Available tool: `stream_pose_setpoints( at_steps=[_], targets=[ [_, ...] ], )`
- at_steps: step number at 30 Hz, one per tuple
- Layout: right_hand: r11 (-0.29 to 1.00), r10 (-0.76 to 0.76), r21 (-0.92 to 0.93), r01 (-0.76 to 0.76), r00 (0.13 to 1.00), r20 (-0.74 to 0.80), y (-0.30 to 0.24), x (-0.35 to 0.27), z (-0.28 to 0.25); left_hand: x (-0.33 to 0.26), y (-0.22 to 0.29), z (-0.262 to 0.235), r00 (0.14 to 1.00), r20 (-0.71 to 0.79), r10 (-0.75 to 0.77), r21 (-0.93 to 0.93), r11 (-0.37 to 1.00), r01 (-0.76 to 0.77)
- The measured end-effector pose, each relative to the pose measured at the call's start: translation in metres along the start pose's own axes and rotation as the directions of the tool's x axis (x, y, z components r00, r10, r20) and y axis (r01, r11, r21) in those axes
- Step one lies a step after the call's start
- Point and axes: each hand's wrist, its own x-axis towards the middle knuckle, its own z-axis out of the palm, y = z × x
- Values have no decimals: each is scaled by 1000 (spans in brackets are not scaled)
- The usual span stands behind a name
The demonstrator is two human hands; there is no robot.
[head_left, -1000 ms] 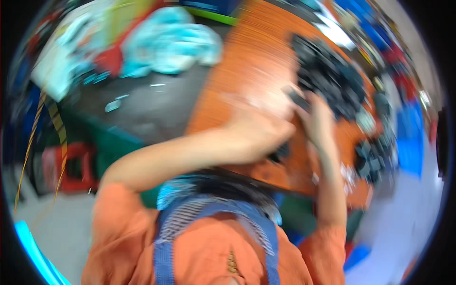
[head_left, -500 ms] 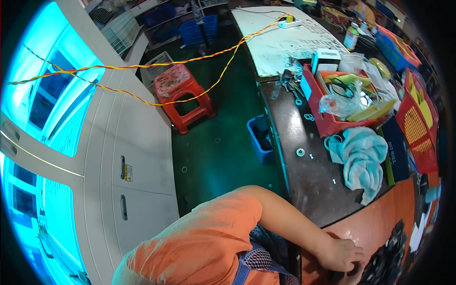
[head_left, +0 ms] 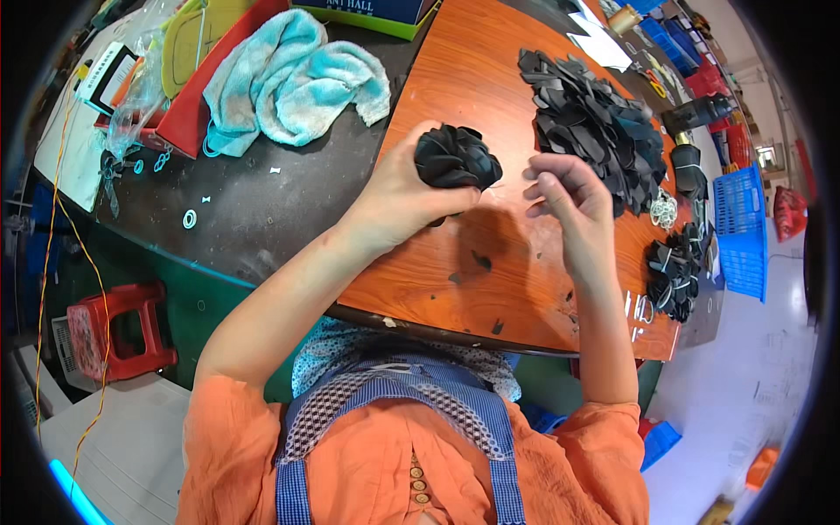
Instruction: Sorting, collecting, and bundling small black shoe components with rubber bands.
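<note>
My left hand [head_left: 398, 197] is wrapped round a bunch of black, petal-like flat pieces [head_left: 457, 157], holding it above the brown wooden board [head_left: 416, 276]. Just right of the bunch, my right hand [head_left: 573, 194] is raised with its fingers bent and apart, and nothing shows in it. Beyond that hand lies a big heap of loose black flat pieces [head_left: 595, 118]. More black bunches, bound with pale bands [head_left: 674, 271], sit at the board's right side. White rubber bands [head_left: 663, 210] lie in a small pile between the heap and those bunches.
A pale blue-white towel [head_left: 293, 79] lies on the dark tabletop [head_left: 262, 197] at left, beside a red bin [head_left: 197, 105]. Black scraps [head_left: 481, 260] dot the board. A blue basket [head_left: 739, 232] stands at far right. A red stool [head_left: 122, 332] stands on the floor at left.
The view has swung from the left side round to the board. Both hands now show in full, the left holding the black bunch, the right apart from it.
</note>
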Motion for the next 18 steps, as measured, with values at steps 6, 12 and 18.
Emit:
stream_pose_setpoints(
  at_steps=[6, 12, 18],
  targets=[
    [989, -150, 11, 150, 983, 109, -1, -19, 22, -22, 12, 18, 955, 53, -291, -264, 919, 294],
    [655, -504, -464, 596, 802, 320, -30, -17, 44, -34, -2, 34, 960, 175, -220, -193, 948, 252],
    [709, -548, -401, 579, 812, 204, -14, -33, 48, -46, 13, 24, 819, 415, -397, -160, 854, 495]
  ],
)
